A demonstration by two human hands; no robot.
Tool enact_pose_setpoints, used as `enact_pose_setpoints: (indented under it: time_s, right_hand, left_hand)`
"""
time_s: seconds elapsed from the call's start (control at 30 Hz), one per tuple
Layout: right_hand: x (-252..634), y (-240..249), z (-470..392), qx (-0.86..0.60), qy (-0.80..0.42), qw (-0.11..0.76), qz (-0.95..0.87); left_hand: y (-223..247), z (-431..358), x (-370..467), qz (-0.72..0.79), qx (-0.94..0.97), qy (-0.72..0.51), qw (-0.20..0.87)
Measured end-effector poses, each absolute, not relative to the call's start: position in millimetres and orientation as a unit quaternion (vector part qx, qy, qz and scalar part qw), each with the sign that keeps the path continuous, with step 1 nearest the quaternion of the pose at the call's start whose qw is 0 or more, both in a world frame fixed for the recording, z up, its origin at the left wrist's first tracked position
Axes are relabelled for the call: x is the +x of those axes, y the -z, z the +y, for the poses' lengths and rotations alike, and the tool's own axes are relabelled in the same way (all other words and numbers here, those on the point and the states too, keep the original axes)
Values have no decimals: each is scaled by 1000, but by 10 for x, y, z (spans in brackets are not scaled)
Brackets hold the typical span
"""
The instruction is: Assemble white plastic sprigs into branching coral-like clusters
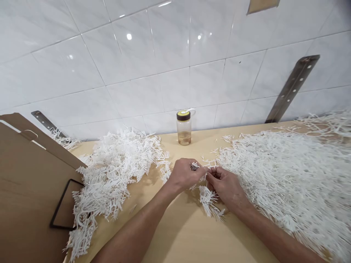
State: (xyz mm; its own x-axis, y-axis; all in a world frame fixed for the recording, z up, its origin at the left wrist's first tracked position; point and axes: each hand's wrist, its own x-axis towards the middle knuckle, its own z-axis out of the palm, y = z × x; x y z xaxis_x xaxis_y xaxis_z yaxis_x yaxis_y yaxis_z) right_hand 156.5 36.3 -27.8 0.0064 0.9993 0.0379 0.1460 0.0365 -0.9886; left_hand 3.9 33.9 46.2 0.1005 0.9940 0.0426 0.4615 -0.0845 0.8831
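Note:
Both hands meet near the middle of the wooden table (181,233). My left hand (185,173) is closed around a white branched plastic piece (194,166), part of which shows between thumb and fingers. Its fingertips touch those of my right hand (223,182), which is pinched on a thin part of a white piece. A small cluster of white branched pieces (210,201) hangs or lies just below the hands; which of the two I cannot tell. Loose white sprigs (164,166) lie left of my left hand.
A large pile of white pieces (290,182) covers the right side; another pile (117,164) is at the left beside a cardboard box (33,190). A bottle (184,128) with a yellow-and-black lid stands by the tiled wall. Metal brackets (293,87) are on the wall.

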Motion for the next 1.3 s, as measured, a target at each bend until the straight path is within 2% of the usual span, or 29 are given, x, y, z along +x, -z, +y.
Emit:
enact_pose_setpoints:
  time_s: [0.1,0.23,0.47,0.7,0.93,1.3]
  right_hand:
    - [1560,237,340,-518,-464,479,-535]
    - [1551,185,330,-509,-461,479,-547]
    - [1568,142,339,-501,-450,465,-575]
    - [1562,57,333,-490,-431,489,-579]
    - [1534,146,376,-461,-463,527,-544]
    - [1517,146,330,-499,-359,524,-590]
  left_hand:
    - [-401,382,35,527,535,-371,546]
    - [-221,485,-9,504,436,-411,622]
    - [-115,515,-68,433,482,-423,633]
    - [-205,476,-54,481,546,-366,579]
    - [-223,496,-32,532,547,-336,552]
    - [-286,516,-59,543,558,-277,563]
